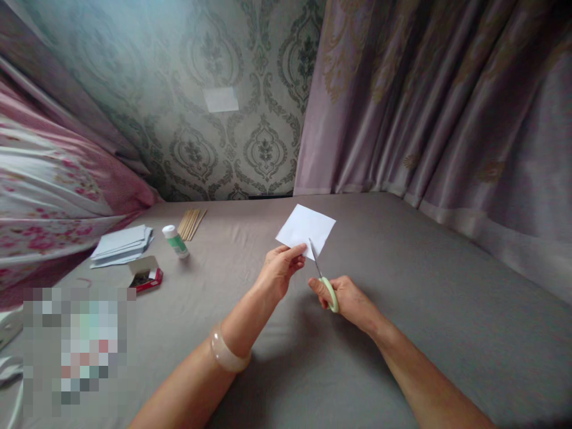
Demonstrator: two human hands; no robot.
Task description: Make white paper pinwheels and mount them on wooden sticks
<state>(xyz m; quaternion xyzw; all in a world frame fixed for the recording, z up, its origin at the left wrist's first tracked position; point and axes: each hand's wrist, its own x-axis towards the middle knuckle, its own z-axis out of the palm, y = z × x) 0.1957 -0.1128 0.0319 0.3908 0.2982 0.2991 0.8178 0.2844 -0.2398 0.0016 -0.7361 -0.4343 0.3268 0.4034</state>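
Observation:
A square sheet of white paper (307,225) is pinched at its near corner by my left hand (282,267), thumb on top. My right hand (344,298) grips a pair of scissors (331,292) by the pale green handles. The blades reach up over the paper's near right part, close to my left thumb. Whether they have cut into the sheet I cannot tell. Both hands are above the grey cloth surface (250,238). A pale bangle (227,351) circles my left forearm.
To the left lie a stack of white paper (120,245), a green and white glue bottle (176,241), several thin wooden sticks (191,224) and an open red box (146,277) with small dark pieces. A blurred patch covers the lower left. Curtains (379,119) hang right; a patterned wall stands behind.

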